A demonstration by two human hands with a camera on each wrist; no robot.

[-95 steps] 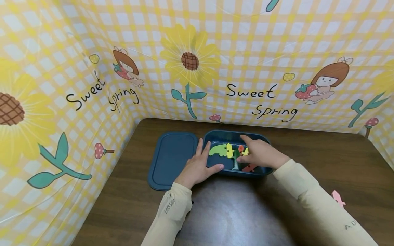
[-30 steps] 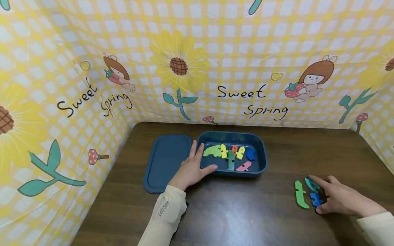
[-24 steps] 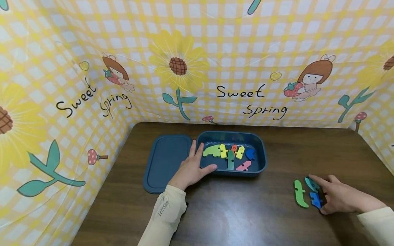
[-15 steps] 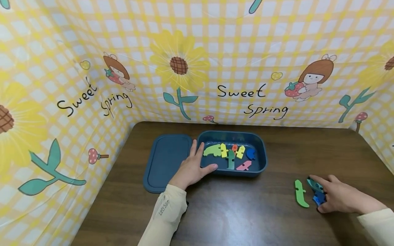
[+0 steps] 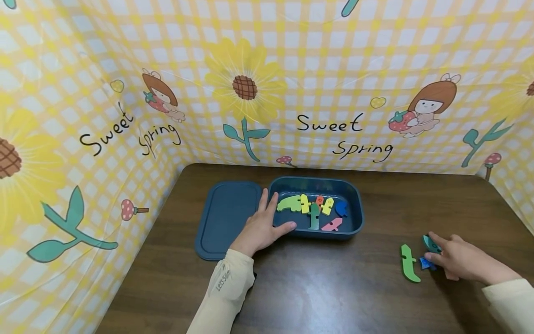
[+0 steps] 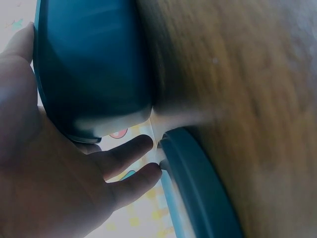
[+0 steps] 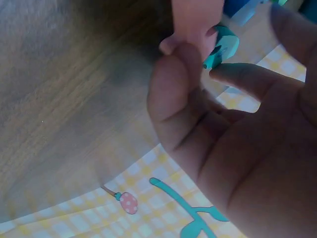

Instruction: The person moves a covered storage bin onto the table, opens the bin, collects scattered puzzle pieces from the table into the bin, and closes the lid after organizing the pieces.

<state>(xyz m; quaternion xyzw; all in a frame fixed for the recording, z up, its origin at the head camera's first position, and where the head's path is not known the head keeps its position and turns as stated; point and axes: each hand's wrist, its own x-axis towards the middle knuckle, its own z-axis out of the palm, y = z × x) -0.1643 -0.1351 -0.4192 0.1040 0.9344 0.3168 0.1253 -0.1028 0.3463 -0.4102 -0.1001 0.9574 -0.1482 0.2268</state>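
Flat toy puzzle pieces lie in a dark blue lunch box and on the table. My left hand (image 5: 259,230) rests with spread, straight fingers at the left end of the lunch box (image 5: 352,229), thumb over its front rim. At the right, my right hand (image 5: 465,257) is over a teal piece (image 5: 431,243) and a blue piece (image 5: 426,264), index fingertip on the teal one, thumb by the blue one. Its other fingers curl round a pink piece (image 7: 195,22), seen in the right wrist view. A light green piece (image 5: 409,263) lies just left of them.
A dark blue lid (image 5: 228,218) lies flat left of the box. Inside the box are several pieces, among them a light green one (image 5: 289,203), a dark green one (image 5: 314,218) and a pink one (image 5: 332,225). Yellow checked cloth (image 5: 325,83) walls the table's back and left.
My right hand has left the box for the loose pieces at the right. The teal and blue pieces have shifted slightly toward the back right. My left hand has stayed at the box.
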